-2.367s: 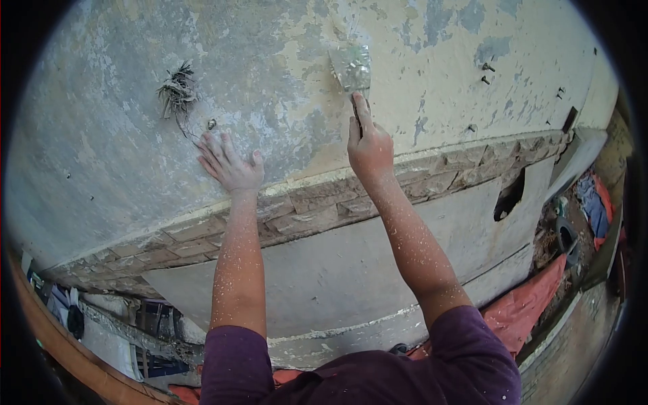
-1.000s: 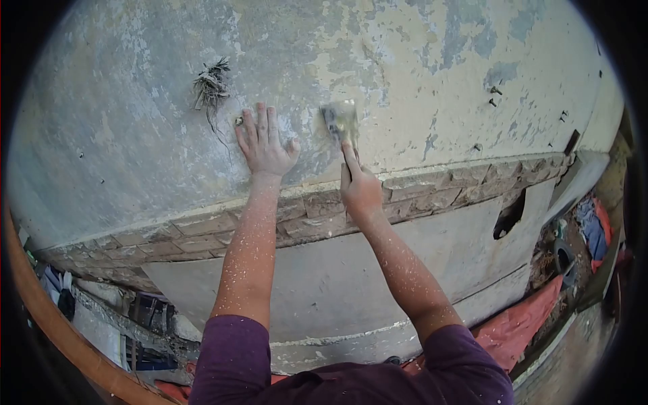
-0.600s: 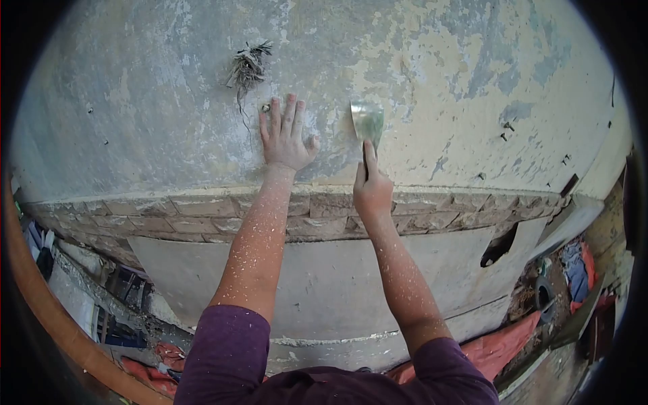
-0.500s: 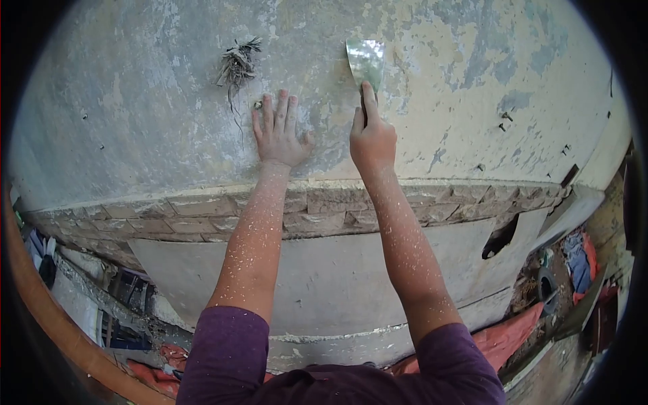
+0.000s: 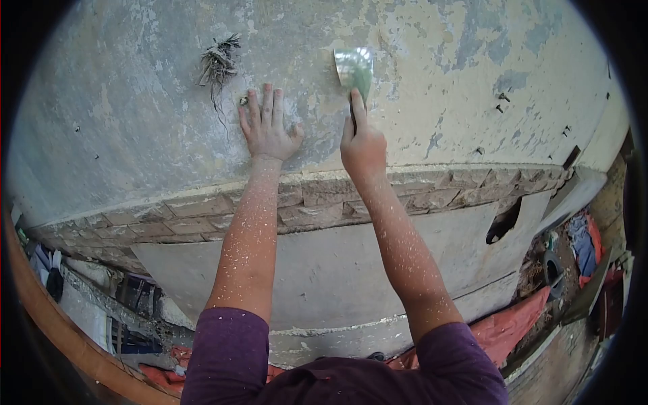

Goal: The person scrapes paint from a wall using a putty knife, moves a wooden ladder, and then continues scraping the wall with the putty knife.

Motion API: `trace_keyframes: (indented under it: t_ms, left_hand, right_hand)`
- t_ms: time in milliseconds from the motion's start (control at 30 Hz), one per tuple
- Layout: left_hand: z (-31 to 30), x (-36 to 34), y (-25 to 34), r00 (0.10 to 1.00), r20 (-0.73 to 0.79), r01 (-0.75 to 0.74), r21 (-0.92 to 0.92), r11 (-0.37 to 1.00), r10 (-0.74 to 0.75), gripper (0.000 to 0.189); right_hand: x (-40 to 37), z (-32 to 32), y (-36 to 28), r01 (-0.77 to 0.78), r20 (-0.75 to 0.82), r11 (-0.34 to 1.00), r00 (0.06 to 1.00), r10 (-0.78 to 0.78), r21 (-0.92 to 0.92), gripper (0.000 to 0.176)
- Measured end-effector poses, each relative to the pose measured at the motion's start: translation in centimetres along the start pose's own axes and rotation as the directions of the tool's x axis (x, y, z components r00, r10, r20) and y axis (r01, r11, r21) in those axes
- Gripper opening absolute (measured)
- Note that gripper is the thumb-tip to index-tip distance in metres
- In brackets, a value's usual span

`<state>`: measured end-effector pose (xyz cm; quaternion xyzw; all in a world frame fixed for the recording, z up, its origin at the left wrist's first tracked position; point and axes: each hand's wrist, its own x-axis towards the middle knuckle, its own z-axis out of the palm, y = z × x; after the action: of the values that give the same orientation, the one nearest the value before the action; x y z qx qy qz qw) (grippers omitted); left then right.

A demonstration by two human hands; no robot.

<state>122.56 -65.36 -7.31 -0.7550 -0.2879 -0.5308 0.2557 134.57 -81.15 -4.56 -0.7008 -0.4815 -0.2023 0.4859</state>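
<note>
My left hand (image 5: 270, 133) lies flat on the wall (image 5: 155, 128) with its fingers spread and holds nothing. In my right hand (image 5: 364, 143) is a scraper (image 5: 355, 67), its wide shiny blade pointing up the wall and my index finger stretched along it. The handle is mostly hidden in my fist. Around the blade the paint is patchy, with grey surface showing to the left and cream paint to the right. A clump of dry fibres (image 5: 219, 62) hangs on the wall up and left of my left hand. Pale flakes dust both forearms.
Below the painted wall runs a rough stone ledge (image 5: 317, 196). Several metal stubs (image 5: 503, 97) stick out at the right. A dark hole (image 5: 504, 221) opens in the lower panel. Red sheeting (image 5: 509, 324) and a tyre (image 5: 553, 273) lie at lower right; an orange-brown curved edge (image 5: 47, 317) is at left.
The view has shifted slightly, moving the wall features a little left. The scraper blade appears slightly lower beside my left hand. My left hand stays flat on the same part of the wall.
</note>
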Motion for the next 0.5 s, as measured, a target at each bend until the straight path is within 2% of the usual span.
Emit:
trace_keyframes:
  t_ms: [67, 100, 167, 200, 300, 367, 467, 500]
  left_hand:
    - [0.0, -0.1, -0.1, 1.000, 0.004, -0.011, 0.014, 1.000, 0.011, 0.081]
    - [0.0, -0.2, -0.1, 1.000, 0.000, -0.010, 0.011, 1.000, 0.010, 0.081]
    - [0.1, -0.1, -0.1, 1.000, -0.015, -0.020, 0.044, 0.999, 0.021, 0.081]
    - [0.1, -0.3, 0.0, 1.000, -0.003, -0.026, 0.035, 0.999, 0.026, 0.081]
    - [0.3, 0.3, -0.2, 1.000, -0.012, -0.001, 0.023, 1.000, 0.001, 0.080]
    - [0.1, -0.1, -0.1, 1.000, -0.012, 0.000, 0.024, 1.000, 0.001, 0.079]
    - [-0.1, 0.0, 0.0, 1.000, 0.018, 0.012, 0.035, 0.999, -0.012, 0.079]
    - [0.0, 0.0, 0.0, 1.000, 0.018, 0.015, 0.037, 0.999, -0.015, 0.079]
  right_hand:
    - [-5.9, 1.0, 3.1, -0.105, 0.126, 0.994, 0.987, 0.104, 0.003, 0.050]
    - [-5.7, 1.1, 3.9, -0.103, 0.123, 0.995, 0.987, 0.102, 0.000, 0.050]
    - [-5.6, 1.3, 5.4, 0.034, -0.043, 0.998, 0.999, -0.032, 0.044, 0.052]
    - [-2.9, 0.1, 4.1, 0.049, -0.109, 0.995, 0.993, -0.039, 0.084, 0.052]
    - [4.1, -3.7, 0.4, -0.037, -0.070, 0.998, 0.997, 0.040, 0.053, 0.048]
    - [3.4, -3.3, 2.2, 0.014, -0.071, 1.000, 0.997, -0.016, -0.017, 0.050]
    - [-3.2, -1.0, 6.4, 0.015, -0.038, 1.000, 0.999, -0.015, -0.007, 0.048]
    - [-2.9, -1.2, 6.1, 0.018, -0.036, 1.000, 0.999, -0.018, -0.006, 0.048]
